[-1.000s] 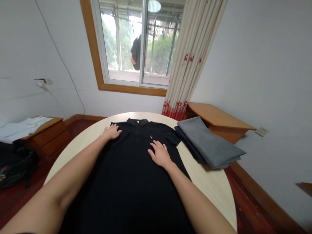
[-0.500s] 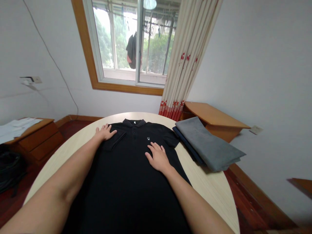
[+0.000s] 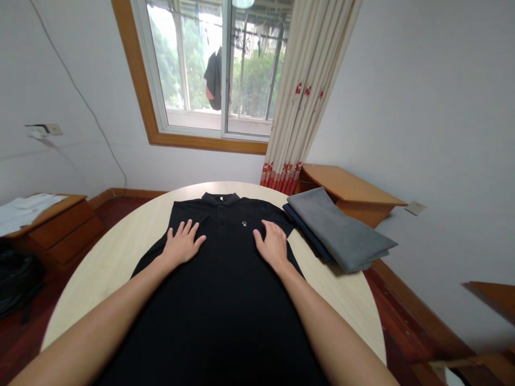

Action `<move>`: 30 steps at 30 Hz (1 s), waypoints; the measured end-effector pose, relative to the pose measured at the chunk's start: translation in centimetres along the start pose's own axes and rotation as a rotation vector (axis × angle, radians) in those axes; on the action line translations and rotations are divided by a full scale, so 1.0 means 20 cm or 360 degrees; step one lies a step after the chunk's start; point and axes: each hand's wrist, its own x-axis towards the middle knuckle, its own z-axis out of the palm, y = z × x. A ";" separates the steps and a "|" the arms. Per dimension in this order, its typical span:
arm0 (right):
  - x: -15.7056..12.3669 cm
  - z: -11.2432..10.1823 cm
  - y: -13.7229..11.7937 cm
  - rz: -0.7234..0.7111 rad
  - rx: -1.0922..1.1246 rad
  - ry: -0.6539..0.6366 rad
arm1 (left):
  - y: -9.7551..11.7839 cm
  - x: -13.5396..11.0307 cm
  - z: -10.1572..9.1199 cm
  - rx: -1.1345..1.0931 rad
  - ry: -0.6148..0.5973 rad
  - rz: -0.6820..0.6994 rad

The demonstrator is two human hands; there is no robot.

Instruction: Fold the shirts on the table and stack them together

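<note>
A black polo shirt lies face up on the round pale wooden table, collar at the far side, sleeves folded in. My left hand rests flat on the shirt's left chest, fingers spread. My right hand lies flat on the right chest near the small white logo, fingers stretched out. Neither hand holds anything.
Folded grey and dark blue cloths sit at the table's right edge, beside an orange wooden desk. A wooden cabinet with white cloth stands at left, a black bag on the floor. A window and curtain are behind.
My left hand slid from the folded left sleeve near the shoulder inward onto the chest. My right hand shifted a little farther up and to the right. The view turned slightly.
</note>
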 end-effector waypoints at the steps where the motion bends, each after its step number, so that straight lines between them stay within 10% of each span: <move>1: 0.02 -0.02 0.04 0.0108 -0.0037 0.0074 | -0.01 -0.01 0.01 -0.0010 -0.0013 0.0003; 6: 0.08 -0.08 0.23 0.0599 -0.0246 0.0031 | -0.03 -0.01 0.01 -0.0027 -0.0039 0.0019; 13: 0.11 0.01 0.31 0.0601 -0.0249 -0.0240 | -0.03 -0.01 0.01 -0.0073 -0.0030 0.0022; 23: 0.17 0.05 0.38 0.0147 0.0051 -0.0035 | -0.03 -0.03 0.00 -0.0268 -0.0016 0.0006; 30: 0.21 -0.02 0.19 -0.0224 -0.0136 0.0035 | -0.03 -0.04 -0.01 -0.0349 0.0044 0.0025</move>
